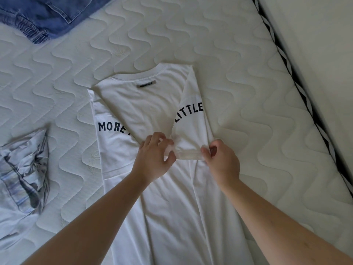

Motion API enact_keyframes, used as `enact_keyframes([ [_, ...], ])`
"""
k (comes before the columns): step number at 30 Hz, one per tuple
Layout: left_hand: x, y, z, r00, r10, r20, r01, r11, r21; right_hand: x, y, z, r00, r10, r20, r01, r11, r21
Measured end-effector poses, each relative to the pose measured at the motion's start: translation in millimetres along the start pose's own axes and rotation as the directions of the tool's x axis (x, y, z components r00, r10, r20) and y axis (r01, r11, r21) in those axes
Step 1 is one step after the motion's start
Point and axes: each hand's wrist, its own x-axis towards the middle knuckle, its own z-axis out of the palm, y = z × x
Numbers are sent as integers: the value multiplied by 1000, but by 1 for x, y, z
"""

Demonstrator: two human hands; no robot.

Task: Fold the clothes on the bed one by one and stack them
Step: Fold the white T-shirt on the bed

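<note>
1. Hands meet mid-bed: your left hand (155, 152) and right hand (219, 159) each pinch the hem of the sleeve (188, 148) folded over the white T-shirt (172, 197).
2. Mattress (248, 92) lies bare between shirt and right edge; jeans (44, 16) sit far-left, a crumpled striped garment (21, 175) left.

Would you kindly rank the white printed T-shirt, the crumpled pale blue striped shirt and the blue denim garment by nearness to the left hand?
1. White printed T-shirt: pinched by the left hand.
2. Crumpled pale blue striped shirt: left edge.
3. Blue denim garment: far top-left corner.
</note>
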Motion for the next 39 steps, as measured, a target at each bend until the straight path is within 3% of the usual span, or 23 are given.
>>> enact_keyframes([
  [4,48,5,-1,996,-80,-43,76,992,-97,0,4,4,993,-112,-38,113,993,35],
  [8,113,15,-2,995,-96,26,100,966,-237,-2,12,12,970,-214,-116,215,977,-3],
  [16,210,17,-2,963,-228,141,261,919,-296,13,21,27,900,-360,-245,355,933,-66],
  [26,287,24,-9,935,-217,282,268,951,-155,18,34,41,881,-390,-267,388,919,-61],
  [34,317,29,3,908,-362,211,410,870,-273,17,36,45,883,-394,-257,384,919,-89],
  [39,308,26,13,952,-283,116,303,921,-245,16,35,45,902,-358,-241,351,933,-75],
])
